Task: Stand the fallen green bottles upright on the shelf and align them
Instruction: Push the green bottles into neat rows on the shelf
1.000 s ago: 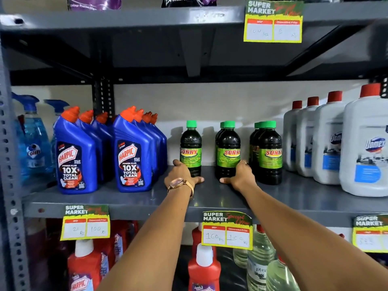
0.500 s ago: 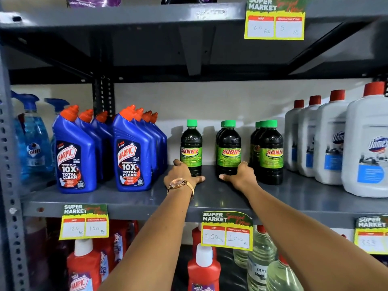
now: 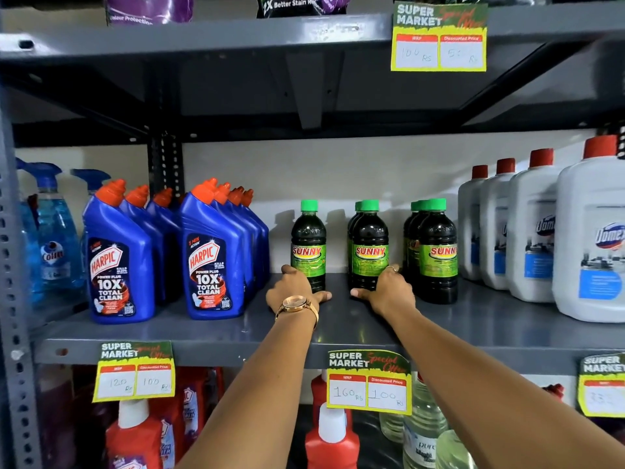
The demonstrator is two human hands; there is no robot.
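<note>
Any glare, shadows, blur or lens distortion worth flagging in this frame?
Head view: wide-angle bending bows the upright post; green bottles cast soft shadows on the back wall; faint sheen on the shelf; price tag at right slightly blurred.

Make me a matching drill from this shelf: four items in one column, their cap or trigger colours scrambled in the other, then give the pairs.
Items:
1. Harpic bottle
2. Sunny bottle
3. Domex jug
4. Colin spray bottle

Cap or trigger colours:
A. green
B. blue
C. orange
D. dark red

Pairs: 1-C, 2-A, 3-D, 4-B
</note>
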